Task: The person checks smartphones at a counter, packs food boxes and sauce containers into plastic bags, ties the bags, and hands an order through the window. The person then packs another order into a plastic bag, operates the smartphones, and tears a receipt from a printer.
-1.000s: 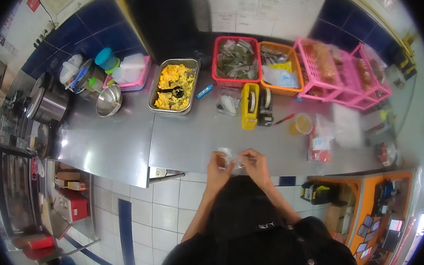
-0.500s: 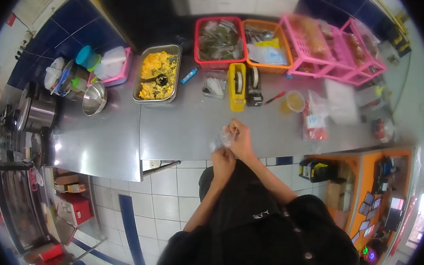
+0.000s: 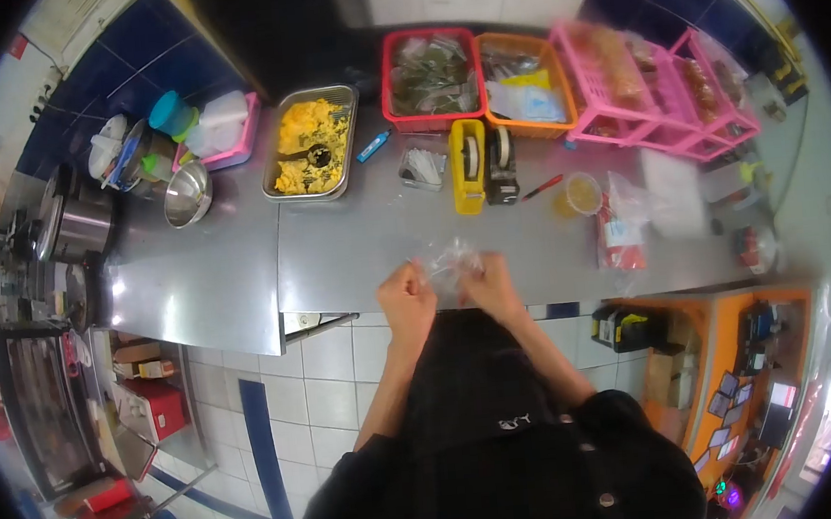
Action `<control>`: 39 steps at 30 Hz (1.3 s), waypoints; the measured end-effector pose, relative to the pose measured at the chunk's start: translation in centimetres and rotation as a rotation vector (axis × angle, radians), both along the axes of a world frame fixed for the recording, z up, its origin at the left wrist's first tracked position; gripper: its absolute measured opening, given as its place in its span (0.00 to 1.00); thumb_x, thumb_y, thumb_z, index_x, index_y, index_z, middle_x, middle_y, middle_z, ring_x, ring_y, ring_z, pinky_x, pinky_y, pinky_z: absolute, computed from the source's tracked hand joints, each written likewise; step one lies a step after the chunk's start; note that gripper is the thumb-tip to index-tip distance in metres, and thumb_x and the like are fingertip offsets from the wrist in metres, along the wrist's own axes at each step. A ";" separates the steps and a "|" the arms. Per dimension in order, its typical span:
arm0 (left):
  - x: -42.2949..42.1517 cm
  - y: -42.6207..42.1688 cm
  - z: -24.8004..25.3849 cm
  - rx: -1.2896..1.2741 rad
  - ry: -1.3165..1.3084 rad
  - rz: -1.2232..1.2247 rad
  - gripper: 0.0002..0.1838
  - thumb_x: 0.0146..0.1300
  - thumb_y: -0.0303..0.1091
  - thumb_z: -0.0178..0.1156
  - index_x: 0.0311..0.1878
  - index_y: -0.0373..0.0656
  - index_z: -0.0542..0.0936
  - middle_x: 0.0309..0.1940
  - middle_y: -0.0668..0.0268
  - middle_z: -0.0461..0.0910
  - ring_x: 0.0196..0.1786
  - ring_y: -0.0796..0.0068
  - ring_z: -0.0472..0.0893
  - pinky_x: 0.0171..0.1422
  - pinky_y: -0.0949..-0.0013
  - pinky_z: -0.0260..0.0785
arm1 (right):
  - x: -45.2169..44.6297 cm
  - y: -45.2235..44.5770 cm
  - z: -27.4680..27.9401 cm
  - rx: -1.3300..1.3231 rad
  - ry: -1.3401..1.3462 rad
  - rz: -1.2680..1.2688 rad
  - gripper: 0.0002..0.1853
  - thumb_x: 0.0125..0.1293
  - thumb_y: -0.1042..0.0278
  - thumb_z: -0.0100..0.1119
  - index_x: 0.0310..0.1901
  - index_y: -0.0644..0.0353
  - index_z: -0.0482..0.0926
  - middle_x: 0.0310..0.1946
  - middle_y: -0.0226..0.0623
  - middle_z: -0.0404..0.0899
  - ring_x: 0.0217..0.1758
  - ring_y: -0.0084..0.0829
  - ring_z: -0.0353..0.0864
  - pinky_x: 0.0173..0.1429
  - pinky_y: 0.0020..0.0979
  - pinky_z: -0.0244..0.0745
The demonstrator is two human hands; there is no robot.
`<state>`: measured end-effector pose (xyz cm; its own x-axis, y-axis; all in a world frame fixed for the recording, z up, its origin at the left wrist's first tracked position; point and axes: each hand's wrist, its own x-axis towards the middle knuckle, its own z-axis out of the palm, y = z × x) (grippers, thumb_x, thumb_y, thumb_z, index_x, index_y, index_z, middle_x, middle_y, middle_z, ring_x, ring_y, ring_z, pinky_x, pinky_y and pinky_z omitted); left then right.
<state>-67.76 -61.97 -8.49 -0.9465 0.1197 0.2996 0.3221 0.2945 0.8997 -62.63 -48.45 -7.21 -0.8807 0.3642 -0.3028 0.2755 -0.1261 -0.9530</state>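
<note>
Here's the clear, crinkled sheet of thin plastic film point(image 3: 450, 256), up over the grey metal surface's point(image 3: 356, 249) near edge, left hand point(image 3: 406, 294) and right hand point(image 3: 493, 287) clamped on opposite sides! Looks feather-light, limp, slippery, tearable; best pinched by its edges.

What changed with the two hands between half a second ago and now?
The left hand moved left and forward; the right hand moved right and slightly back. They are now side by side, with the clear plastic between them. Neither visibly let go. The yellow tape dispenser and red basket stayed put.
</note>
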 end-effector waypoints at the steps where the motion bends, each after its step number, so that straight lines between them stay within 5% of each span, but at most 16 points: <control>1: 0.9 -0.3 -1.9 -0.128 -0.021 -0.122 0.19 0.56 0.23 0.62 0.18 0.40 0.62 0.12 0.65 0.53 0.18 0.74 0.52 0.22 0.64 0.50 | -1.0 1.2 0.6 0.002 0.000 -0.009 0.17 0.60 0.79 0.63 0.18 0.64 0.66 0.13 0.36 0.72 0.16 0.25 0.74 0.21 0.31 0.65; 3: 3.5 0.1 -2.1 -0.156 -0.048 -0.220 0.17 0.54 0.22 0.62 0.18 0.40 0.63 0.12 0.66 0.54 0.18 0.75 0.55 0.22 0.63 0.52 | -3.0 3.5 1.6 0.319 0.330 -0.103 0.19 0.60 0.83 0.62 0.17 0.63 0.62 0.15 0.31 0.66 0.17 0.23 0.68 0.23 0.31 0.62; 5: 3.1 -1.1 -2.2 -0.197 -0.080 -0.330 0.15 0.52 0.22 0.61 0.19 0.41 0.64 0.12 0.66 0.56 0.18 0.77 0.57 0.22 0.62 0.53 | -2.4 3.9 2.0 0.535 0.371 -0.197 0.19 0.61 0.83 0.61 0.19 0.62 0.61 0.17 0.29 0.65 0.19 0.23 0.66 0.24 0.31 0.61; 8: -0.8 -2.9 1.2 -0.100 -0.010 -0.074 0.14 0.55 0.22 0.60 0.18 0.40 0.67 0.12 0.63 0.62 0.17 0.76 0.66 0.23 0.60 0.58 | -0.2 3.5 -1.2 0.779 0.393 -0.198 0.15 0.63 0.84 0.59 0.23 0.62 0.64 0.22 0.28 0.66 0.23 0.22 0.66 0.26 0.31 0.61; 10: -1.3 -1.7 5.6 -0.155 0.018 0.117 0.15 0.64 0.20 0.57 0.21 0.40 0.67 0.16 0.65 0.68 0.21 0.79 0.66 0.26 0.71 0.58 | 0.6 1.6 -1.4 0.802 0.386 -0.118 0.12 0.63 0.84 0.59 0.26 0.62 0.68 0.25 0.28 0.69 0.26 0.22 0.69 0.27 0.31 0.63; 12: -0.9 -0.1 6.1 0.086 -0.056 0.064 0.13 0.65 0.21 0.57 0.24 0.39 0.69 0.18 0.66 0.69 0.23 0.80 0.69 0.30 0.73 0.61 | -0.1 -0.9 0.2 0.142 0.346 -0.439 0.07 0.60 0.83 0.60 0.34 0.61 0.73 0.27 0.29 0.72 0.29 0.23 0.73 0.31 0.29 0.68; 13: -0.4 0.8 6.0 0.318 -0.143 -0.006 0.11 0.66 0.22 0.57 0.26 0.39 0.71 0.20 0.66 0.71 0.26 0.81 0.72 0.33 0.75 0.64 | -0.3 -0.5 -0.2 0.145 0.343 -0.447 0.07 0.60 0.83 0.60 0.34 0.61 0.73 0.27 0.29 0.72 0.29 0.23 0.73 0.31 0.29 0.68; 16: 1.5 1.8 3.2 0.067 -0.257 -0.157 0.04 0.61 0.20 0.56 0.30 0.37 0.73 0.24 0.59 0.76 0.28 0.77 0.76 0.38 0.72 0.70 | -1.1 0.6 -1.4 -0.479 0.103 -0.303 0.08 0.58 0.79 0.63 0.38 0.60 0.75 0.27 0.28 0.72 0.31 0.22 0.73 0.35 0.27 0.70; 18: 1.5 1.6 1.4 0.111 -0.330 -0.208 0.05 0.60 0.19 0.56 0.29 0.36 0.73 0.23 0.60 0.74 0.27 0.76 0.75 0.35 0.72 0.68 | -1.3 0.9 -1.5 0.057 0.215 0.152 0.08 0.57 0.76 0.64 0.32 0.61 0.71 0.24 0.28 0.66 0.30 0.19 0.67 0.34 0.26 0.66; 21: 1.8 1.2 0.4 0.041 -0.241 -0.252 0.05 0.58 0.18 0.57 0.27 0.36 0.74 0.20 0.61 0.69 0.22 0.72 0.70 0.29 0.69 0.63 | -0.9 0.8 -2.2 0.395 0.218 0.118 0.14 0.57 0.78 0.64 0.25 0.61 0.65 0.21 0.28 0.60 0.29 0.20 0.59 0.31 0.26 0.59; 25: 2.3 0.5 5.1 -0.015 0.261 -0.165 0.15 0.57 0.16 0.60 0.19 0.36 0.67 0.17 0.66 0.57 0.16 0.74 0.56 0.22 0.68 0.46 | -0.8 2.1 -4.8 0.303 0.125 -0.021 0.18 0.57 0.80 0.62 0.23 0.61 0.59 0.21 0.28 0.55 0.28 0.21 0.54 0.29 0.28 0.54; 28: 4.2 0.6 5.9 0.094 0.360 -0.258 0.16 0.57 0.16 0.60 0.18 0.36 0.67 0.16 0.66 0.57 0.13 0.72 0.54 0.19 0.68 0.43 | -1.7 2.7 -3.8 0.481 0.137 -0.214 0.18 0.57 0.81 0.61 0.24 0.62 0.58 0.21 0.27 0.53 0.27 0.20 0.53 0.28 0.28 0.53; 31: 3.6 0.2 5.5 -0.003 0.422 -0.108 0.12 0.57 0.15 0.61 0.22 0.36 0.70 0.17 0.67 0.58 0.16 0.75 0.57 0.21 0.70 0.47 | -1.9 3.1 -2.2 0.298 0.224 -0.390 0.18 0.59 0.80 0.61 0.24 0.62 0.58 0.20 0.27 0.52 0.27 0.20 0.52 0.27 0.28 0.53; 35: 0.4 1.5 4.8 0.117 -0.070 0.096 0.11 0.57 0.15 0.61 0.25 0.37 0.70 0.18 0.69 0.61 0.21 0.79 0.60 0.25 0.74 0.53 | -0.2 3.4 -0.9 0.447 0.207 -0.163 0.18 0.60 0.80 0.61 0.24 0.61 0.59 0.20 0.27 0.53 0.26 0.19 0.57 0.29 0.26 0.56; 37: -1.5 0.6 0.4 -0.033 -0.096 -0.159 0.12 0.57 0.18 0.63 0.28 0.38 0.68 0.21 0.70 0.64 0.25 0.80 0.63 0.29 0.76 0.58 | 1.2 3.4 -0.4 0.525 0.185 -0.039 0.17 0.60 0.80 0.62 0.23 0.61 0.61 0.20 0.28 0.54 0.26 0.19 0.60 0.29 0.26 0.59; 39: -2.6 -0.4 -1.8 -0.040 -0.164 -0.118 0.12 0.57 0.19 0.64 0.28 0.38 0.68 0.22 0.69 0.65 0.26 0.79 0.63 0.30 0.75 0.60 | 3.2 4.3 -0.4 0.188 -0.140 0.332 0.09 0.56 0.83 0.59 0.26 0.62 0.68 0.21 0.33 0.63 0.30 0.28 0.75 0.35 0.32 0.71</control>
